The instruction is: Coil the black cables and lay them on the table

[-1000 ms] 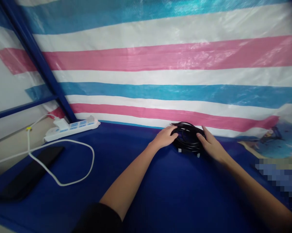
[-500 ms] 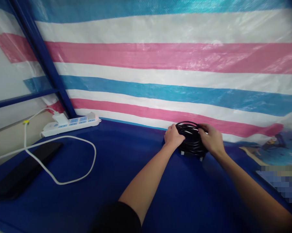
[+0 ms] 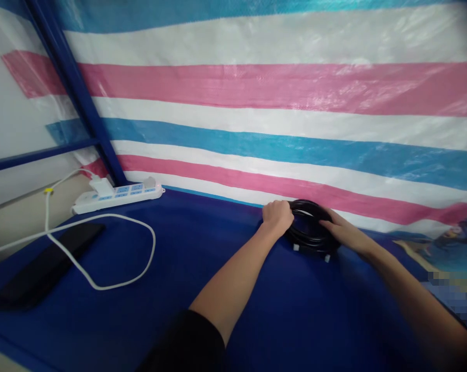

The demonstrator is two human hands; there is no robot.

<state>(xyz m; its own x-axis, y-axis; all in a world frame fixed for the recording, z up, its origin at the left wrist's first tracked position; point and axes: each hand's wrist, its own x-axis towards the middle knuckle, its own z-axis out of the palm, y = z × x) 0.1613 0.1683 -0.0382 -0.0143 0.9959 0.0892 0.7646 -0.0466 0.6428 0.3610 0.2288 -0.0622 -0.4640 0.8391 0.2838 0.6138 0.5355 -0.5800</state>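
Note:
A coil of black cable [image 3: 313,245] rests on the blue tabletop [image 3: 202,248], close to the striped sheet at the back. Two small pale connector ends poke out at the coil's near side. My left hand [image 3: 277,216] is closed on the coil's left edge, knuckles up. Along the right edge, my right hand [image 3: 344,230] wraps the loops, its thumb over the top and the other fingers hidden behind the cable.
At the left back stands a white power strip [image 3: 119,199] with a plug in it. A white cord [image 3: 153,243] loops across a dark flat object [image 3: 50,263]. A blue frame post [image 3: 76,98] rises at the left; striped plastic sheeting [image 3: 256,85] hangs behind.
The loops of the coil sit tighter together and flatter. My left hand has closed further on its side, and my right hand has moved slightly lower along the coil. The view has shifted a little.

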